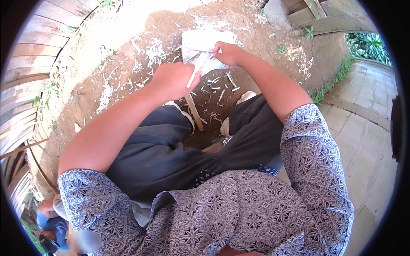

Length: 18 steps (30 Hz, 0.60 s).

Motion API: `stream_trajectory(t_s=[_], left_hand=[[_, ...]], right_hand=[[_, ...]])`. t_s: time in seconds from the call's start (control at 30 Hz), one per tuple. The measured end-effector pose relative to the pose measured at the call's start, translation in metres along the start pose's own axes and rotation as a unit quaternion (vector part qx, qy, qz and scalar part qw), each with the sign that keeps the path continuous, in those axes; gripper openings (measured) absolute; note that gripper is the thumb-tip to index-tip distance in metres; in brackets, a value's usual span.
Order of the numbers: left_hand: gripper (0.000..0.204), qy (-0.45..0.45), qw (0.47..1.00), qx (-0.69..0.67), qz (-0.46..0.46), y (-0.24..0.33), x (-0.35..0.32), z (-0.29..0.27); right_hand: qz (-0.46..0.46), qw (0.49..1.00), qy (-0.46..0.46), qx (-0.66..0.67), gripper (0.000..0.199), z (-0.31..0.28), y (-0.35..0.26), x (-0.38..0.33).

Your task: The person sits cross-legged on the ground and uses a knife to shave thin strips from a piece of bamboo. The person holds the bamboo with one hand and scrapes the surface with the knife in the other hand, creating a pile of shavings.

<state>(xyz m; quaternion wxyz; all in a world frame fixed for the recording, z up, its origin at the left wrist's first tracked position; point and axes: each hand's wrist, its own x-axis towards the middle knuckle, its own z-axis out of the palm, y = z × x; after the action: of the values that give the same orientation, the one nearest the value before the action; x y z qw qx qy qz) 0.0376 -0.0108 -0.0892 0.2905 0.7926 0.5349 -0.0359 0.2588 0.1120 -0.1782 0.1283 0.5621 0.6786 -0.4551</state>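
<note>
Head: hands point(174, 81) with strip point(190, 80); possibly knife point(203, 51)

The brown earth floor point(273, 47) lies outdoors. On its left side there is a wall of wooden boards point(36, 53); along its right runs a grey paved path point(363, 128), edged with grass point(338, 78). Strong sunlight whitens its far left part.

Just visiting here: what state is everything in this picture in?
Left hand, closed on the strip
Right hand, closed on the blade
Strip, pale, held
Blade, bare, pointing left
Shavings, scattered over the soil
Stick, slanting between the shoes
Shoes, set apart
</note>
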Motion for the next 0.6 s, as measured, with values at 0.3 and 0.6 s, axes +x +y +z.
stream_trajectory(t_s=[0.3,0.6], left_hand=[[0.039,0.039,0.992,0.074,0.092,0.013,0.011,0.008],[0.045,0.08,0.995,0.031,0.051,0.011,0.013,0.002]], right_hand=[[-0.067,0.992,0.025,-0.106,0.028,-0.021,0.006,-0.014],[-0.053,0.995,0.047,-0.074,0.028,-0.003,0.01,-0.006]])
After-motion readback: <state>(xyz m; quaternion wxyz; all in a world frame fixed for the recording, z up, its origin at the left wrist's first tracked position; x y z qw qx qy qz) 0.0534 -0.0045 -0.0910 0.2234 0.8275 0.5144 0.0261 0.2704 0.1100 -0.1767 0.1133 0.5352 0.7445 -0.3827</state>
